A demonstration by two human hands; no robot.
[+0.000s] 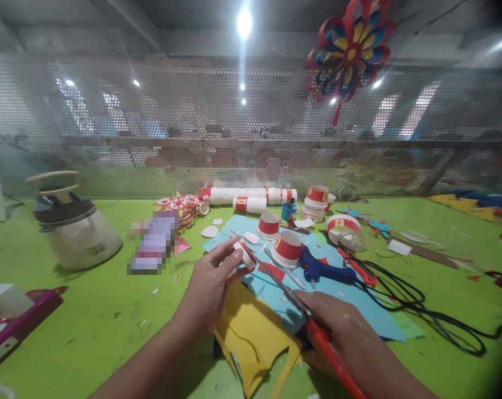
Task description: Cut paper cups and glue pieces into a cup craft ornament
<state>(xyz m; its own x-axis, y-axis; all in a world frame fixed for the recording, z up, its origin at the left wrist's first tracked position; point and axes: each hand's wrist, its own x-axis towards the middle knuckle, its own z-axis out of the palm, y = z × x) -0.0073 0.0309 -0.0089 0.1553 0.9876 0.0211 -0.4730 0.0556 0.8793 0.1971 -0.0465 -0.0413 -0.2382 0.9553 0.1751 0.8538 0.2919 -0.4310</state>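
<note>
Between the thumb and fingers of my left hand [213, 280] is a small red and white paper piece [246, 254]. My right hand [338, 327] is closed around the red-handled scissors [290, 296], whose blades point up and left toward that piece. Blue paper [359, 307] lies beneath, with a cut yellow sheet [254, 332] in front. Just beyond the scissors, a red and white paper cup [287, 249] stands upside down, and another cup [268, 225] is behind it. A blue glue gun [325, 270] lies to the right of the nearer cup.
A beige kettle [74, 233] and a purple power strip [26, 327] are at the left. Stacked cups [251, 195] lie along the back. Black cable [421, 310] loops across the right side. A paper flower [351, 54] hangs above.
</note>
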